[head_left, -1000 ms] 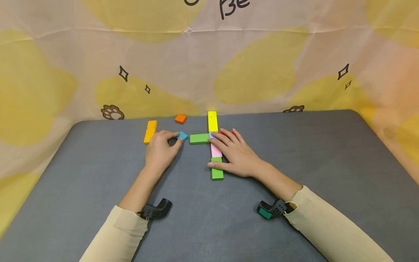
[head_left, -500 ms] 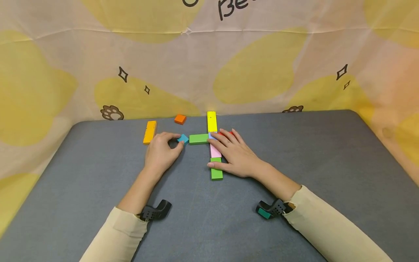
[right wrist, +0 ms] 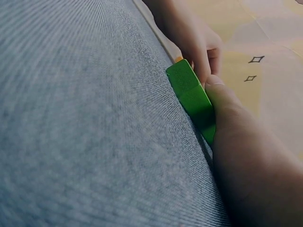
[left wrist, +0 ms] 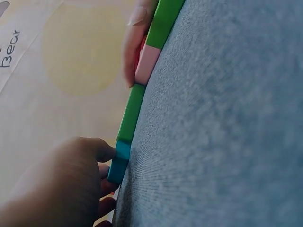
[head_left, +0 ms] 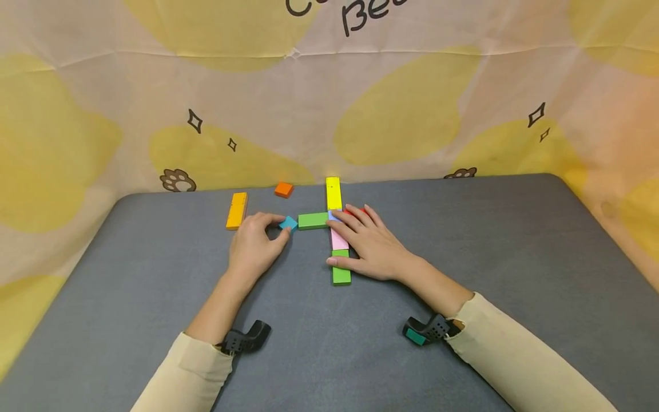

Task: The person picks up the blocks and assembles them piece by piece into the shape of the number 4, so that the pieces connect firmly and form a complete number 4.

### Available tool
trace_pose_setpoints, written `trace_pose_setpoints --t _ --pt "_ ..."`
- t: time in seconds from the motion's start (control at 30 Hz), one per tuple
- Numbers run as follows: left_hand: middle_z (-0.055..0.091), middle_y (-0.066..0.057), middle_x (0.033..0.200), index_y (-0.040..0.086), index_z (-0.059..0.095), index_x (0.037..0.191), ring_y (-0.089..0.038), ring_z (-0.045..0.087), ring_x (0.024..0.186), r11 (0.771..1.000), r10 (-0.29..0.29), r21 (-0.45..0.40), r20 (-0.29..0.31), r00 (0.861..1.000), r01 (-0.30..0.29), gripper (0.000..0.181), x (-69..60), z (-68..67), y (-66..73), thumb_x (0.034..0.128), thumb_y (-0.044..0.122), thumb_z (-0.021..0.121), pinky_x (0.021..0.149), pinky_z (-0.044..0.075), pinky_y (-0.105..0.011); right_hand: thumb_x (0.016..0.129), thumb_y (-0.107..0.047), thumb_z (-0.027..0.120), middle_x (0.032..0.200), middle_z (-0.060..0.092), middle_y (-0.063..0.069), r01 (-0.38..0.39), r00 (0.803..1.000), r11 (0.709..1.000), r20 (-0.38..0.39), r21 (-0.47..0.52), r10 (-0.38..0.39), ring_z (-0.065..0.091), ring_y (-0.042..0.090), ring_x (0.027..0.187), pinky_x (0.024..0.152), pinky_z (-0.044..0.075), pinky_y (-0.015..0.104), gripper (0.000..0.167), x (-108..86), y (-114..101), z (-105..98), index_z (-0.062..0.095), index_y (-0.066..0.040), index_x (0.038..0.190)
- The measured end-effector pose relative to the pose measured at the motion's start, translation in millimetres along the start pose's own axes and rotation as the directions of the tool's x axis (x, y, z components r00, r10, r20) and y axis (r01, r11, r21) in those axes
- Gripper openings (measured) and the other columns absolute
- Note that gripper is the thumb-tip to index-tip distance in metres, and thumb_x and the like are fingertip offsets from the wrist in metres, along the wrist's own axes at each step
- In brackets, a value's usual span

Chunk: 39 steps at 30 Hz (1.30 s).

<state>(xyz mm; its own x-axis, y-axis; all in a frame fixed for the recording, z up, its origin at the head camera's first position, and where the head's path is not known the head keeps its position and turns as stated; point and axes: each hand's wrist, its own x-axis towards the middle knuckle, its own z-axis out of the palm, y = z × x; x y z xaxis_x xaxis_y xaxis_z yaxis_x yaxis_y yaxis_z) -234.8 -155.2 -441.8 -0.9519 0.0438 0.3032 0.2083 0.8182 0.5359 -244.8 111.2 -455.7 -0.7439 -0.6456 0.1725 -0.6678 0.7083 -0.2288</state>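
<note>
Between thumb and forefinger, my left hand pinches a small blue block. In the left wrist view that block meets the end of a green block. This green block lies crosswise, its right end at a mostly covered lavender block. A yellow block, a pink block and a second green block continue the upright line. With fingers spread, my right hand rests over the line, its thumb on the lower green block. A red block is partly hidden under its fingers.
An orange block lies near the table's back edge. Left of my left hand is a long yellow-orange block. The grey table ends against a patterned cloth at the back.
My left hand has drawn the blue block slightly toward me and turned it, bringing it against the green block's left end. My right hand stays in place. The head view has tilted slightly.
</note>
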Motion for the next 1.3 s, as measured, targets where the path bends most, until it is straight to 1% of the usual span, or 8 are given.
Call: trace_pose_setpoints --t 0.27,0.4,0.57,0.83,1.13,1.3 --pt "0.073 -0.01 0.108 0.01 0.075 0.115 -0.029 0.061 0.101 1.0 -0.01 -0.012 0.001 1.0 0.01 0.029 -3.3 2.0 -2.6 0.0914 0.026 0.072 0.085 0.051 -0.046 0.095 -0.066 0.051 0.165 0.033 -0.001 0.005 1.0 1.0 0.004 0.014 -0.005 0.02 0.029 0.157 0.128 0.005 0.055 0.077 -0.2 -0.5 2.0 0.036 -0.024 0.158" --pt "0.072 -0.01 0.109 0.009 0.075 0.115 -0.029 0.061 0.102 1.0 -0.003 -0.018 0.001 1.0 0.003 0.029 -1.9 2.3 -3.9 0.0921 0.026 0.071 0.088 0.051 -0.047 0.094 -0.067 0.053 0.165 0.034 -0.002 -0.001 1.0 1.0 -0.006 0.024 0.001 0.021 0.028 0.157 0.128 0.005 0.054 0.077 0.6 -0.8 1.9 0.038 -0.025 0.157" --pt "0.072 -0.01 0.11 0.009 0.075 0.115 -0.029 0.06 0.102 1.0 -0.002 -0.018 0.004 1.0 0.002 0.029 -0.8 1.9 -3.4 0.0923 0.027 0.071 0.088 0.051 -0.047 0.093 -0.068 0.054 0.164 0.035 -0.002 -0.006 1.0 1.0 -0.017 0.021 0.006 0.021 0.028 0.157 0.128 0.007 0.054 0.078 0.8 -1.0 1.3 0.039 -0.025 0.156" --pt "0.072 -0.011 0.11 0.009 0.075 0.115 -0.029 0.06 0.102 1.0 -0.001 -0.018 0.004 1.0 0.001 0.029 -0.4 1.1 -2.2 0.0923 0.027 0.072 0.088 0.05 -0.046 0.095 -0.065 0.052 0.164 0.035 -0.002 0.002 1.0 0.999 -0.023 0.039 -0.001 0.022 0.027 0.156 0.128 0.007 0.054 0.074 0.8 -0.2 0.0 0.04 -0.025 0.156" --pt "0.072 -0.01 0.11 0.009 0.074 0.115 -0.028 0.06 0.102 1.0 0.002 -0.019 0.005 1.0 -0.002 0.028 1.7 1.1 -2.6 0.0929 0.027 0.071 0.088 0.051 -0.046 0.095 -0.062 0.055 0.164 0.036 -0.001 0.01 1.0 0.997 -0.023 0.07 -0.009 0.022 0.027 0.156 0.128 0.006 0.054 0.074 1.4 1.2 -2.9 0.041 -0.023 0.156" --pt "0.072 -0.01 0.11 0.01 0.074 0.115 -0.028 0.059 0.101 1.0 -0.003 -0.013 0.014 1.0 0.003 0.028 1.7 0.7 -2.1 0.0931 0.028 0.071 0.088 0.05 -0.046 0.096 -0.062 0.055 0.164 0.036 -0.001 0.01 1.0 0.997 -0.016 0.071 -0.009 0.022 0.027 0.156 0.128 0.006 0.054 0.073 0.9 1.3 -3.0 0.04 -0.023 0.156"
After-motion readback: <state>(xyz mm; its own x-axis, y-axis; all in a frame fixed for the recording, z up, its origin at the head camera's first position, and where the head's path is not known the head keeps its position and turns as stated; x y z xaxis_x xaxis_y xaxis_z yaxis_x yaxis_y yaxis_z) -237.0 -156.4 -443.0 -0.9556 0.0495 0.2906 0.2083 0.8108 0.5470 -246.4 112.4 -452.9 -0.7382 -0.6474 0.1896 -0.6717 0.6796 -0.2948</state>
